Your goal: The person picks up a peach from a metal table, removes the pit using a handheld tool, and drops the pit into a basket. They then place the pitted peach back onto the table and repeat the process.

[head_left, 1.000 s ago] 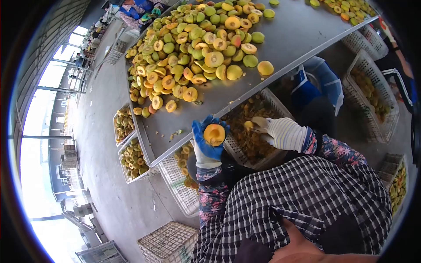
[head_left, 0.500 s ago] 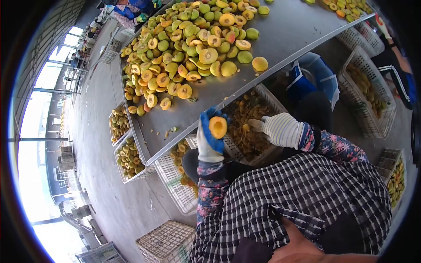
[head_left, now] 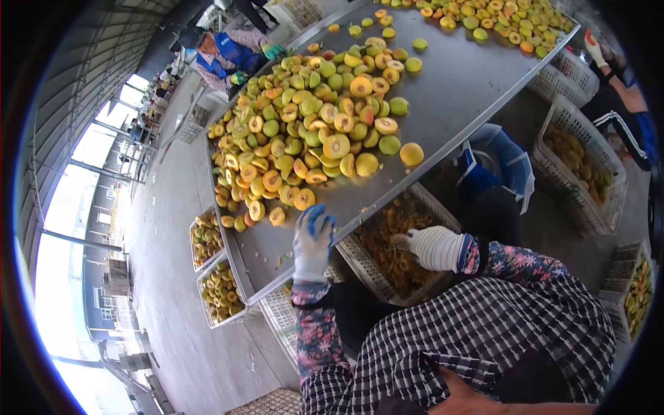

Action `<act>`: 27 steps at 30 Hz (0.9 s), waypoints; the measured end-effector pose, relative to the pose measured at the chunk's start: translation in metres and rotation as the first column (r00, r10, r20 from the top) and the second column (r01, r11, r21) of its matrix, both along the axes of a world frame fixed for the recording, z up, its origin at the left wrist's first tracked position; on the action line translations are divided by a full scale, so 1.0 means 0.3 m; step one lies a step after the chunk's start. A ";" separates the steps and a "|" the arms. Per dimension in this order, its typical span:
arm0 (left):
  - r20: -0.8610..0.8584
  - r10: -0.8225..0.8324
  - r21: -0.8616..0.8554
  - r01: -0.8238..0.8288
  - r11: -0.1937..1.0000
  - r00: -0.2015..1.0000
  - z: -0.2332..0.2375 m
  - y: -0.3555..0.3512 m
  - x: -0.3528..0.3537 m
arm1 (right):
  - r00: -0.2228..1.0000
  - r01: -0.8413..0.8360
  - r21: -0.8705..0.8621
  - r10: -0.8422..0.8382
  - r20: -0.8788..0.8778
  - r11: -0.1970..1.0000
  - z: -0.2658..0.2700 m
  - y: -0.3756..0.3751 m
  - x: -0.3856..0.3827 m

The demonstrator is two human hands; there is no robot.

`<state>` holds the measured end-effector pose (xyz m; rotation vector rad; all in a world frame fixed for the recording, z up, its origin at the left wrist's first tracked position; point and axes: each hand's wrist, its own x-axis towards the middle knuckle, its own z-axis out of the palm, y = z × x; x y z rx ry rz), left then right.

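Note:
My left hand (head_left: 313,242), in a white glove with blue fingers, is over the metal table's near edge. Its fingers are apart and loosely bent, and no fruit shows in it. Just beyond it lie halved apricots (head_left: 304,199), cut faces showing orange with hollow centres. My right hand (head_left: 437,247), in a striped glove, is closed above a crate (head_left: 360,257) filled with brownish-orange scraps. A short, blunt, brownish tip (head_left: 400,241) sticks out from its fingers; I cannot make out what it is.
The metal table (head_left: 449,104) carries a large heap of apricots (head_left: 297,117) and a second pile (head_left: 512,21) farther off. A blue-lined bucket (head_left: 515,169) and fruit crates (head_left: 591,200) stand at right. More crates (head_left: 221,294) stand left. One co-worker (head_left: 232,59) works across the table.
The apricot half has left my left hand, which has moved slightly left and down in view. My right hand stays above the scrap crate. The view has tilted, showing more of the far side.

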<state>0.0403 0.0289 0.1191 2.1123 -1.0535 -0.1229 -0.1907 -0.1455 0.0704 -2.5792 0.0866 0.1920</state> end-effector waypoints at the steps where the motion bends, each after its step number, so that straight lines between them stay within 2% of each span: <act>1: 0.041 -0.021 0.034 0.020 0.999 0.999 -0.009 -0.065 0.035 | 0.995 -0.005 -0.029 0.002 -0.102 1.000 0.052 -0.003 0.004; 5: 0.189 -0.116 0.137 0.091 0.986 0.975 -0.044 -0.346 0.215 | 0.976 -0.070 0.054 0.080 -0.202 0.996 0.096 -0.010 0.008; 7: 0.271 -0.146 0.227 0.084 0.970 0.951 -0.057 -0.497 0.287 | 0.985 -0.037 0.127 0.058 -0.164 0.991 -0.007 0.014 0.010; 8: 0.318 -0.153 0.297 0.055 0.953 0.936 -0.050 -0.573 0.296 | 0.988 -0.021 0.167 0.045 -0.146 0.986 -0.001 0.009 0.018; 9: 0.299 -0.174 0.421 0.034 0.906 0.938 -0.045 -0.647 0.304 | 0.972 -0.166 0.067 0.175 -0.159 0.984 0.014 -0.010 0.006; 12: 0.339 -0.305 0.565 0.066 0.822 0.890 -0.079 -0.795 0.294 | 0.963 -0.182 0.076 0.194 -0.190 0.980 0.020 -0.017 0.010; 13: 0.306 -0.324 0.675 0.036 0.737 0.895 -0.084 -0.829 0.281 | 0.950 -0.253 0.044 0.257 -0.176 0.966 0.058 -0.039 0.008; 14: 0.305 -0.351 0.765 -0.008 0.644 0.885 -0.057 -0.834 0.254 | 0.942 -0.248 0.067 0.256 -0.216 0.967 0.079 -0.047 0.015; 16: 0.346 -0.403 0.735 0.022 0.678 0.847 -0.072 -0.813 0.268 | 0.948 -0.218 0.094 0.234 -0.217 0.971 0.082 -0.069 0.002; 18: 0.368 -0.521 0.766 0.066 0.639 0.770 -0.104 -0.746 0.296 | 0.943 -0.172 0.130 0.201 -0.265 0.977 0.055 -0.069 -0.005; 19: 0.297 -0.524 0.783 0.111 0.612 0.798 -0.087 -0.715 0.287 | 0.938 -0.153 0.152 0.192 -0.288 0.976 0.037 -0.079 0.002; 20: 0.229 -0.472 0.733 0.168 0.659 0.851 -0.115 -0.671 0.314 | 0.953 -0.142 0.128 0.170 -0.252 0.982 0.061 -0.099 0.001; 21: 0.143 -0.525 0.816 0.201 0.543 0.839 -0.134 -0.653 0.366 | 0.964 -0.131 0.109 0.152 -0.216 0.985 0.098 -0.123 -0.007; 22: 0.095 -0.515 0.828 0.219 0.515 0.852 -0.114 -0.624 0.380 | 0.974 -0.123 0.091 0.137 -0.181 0.988 0.130 -0.136 -0.016; 24: -0.027 -0.570 0.948 0.202 0.247 0.821 -0.037 -0.620 0.386 | 0.993 -0.097 0.110 0.104 -0.063 0.989 0.133 -0.164 -0.027; 25: -0.059 -0.507 0.929 0.234 0.288 0.860 0.010 -0.623 0.389 | 0.997 -0.081 0.117 0.082 -0.005 0.990 0.157 -0.175 -0.040; 27: -0.126 -0.374 0.884 0.275 0.378 0.919 0.075 -0.659 0.415 | 1.000 -0.017 0.179 0.017 0.003 0.984 0.232 -0.211 -0.036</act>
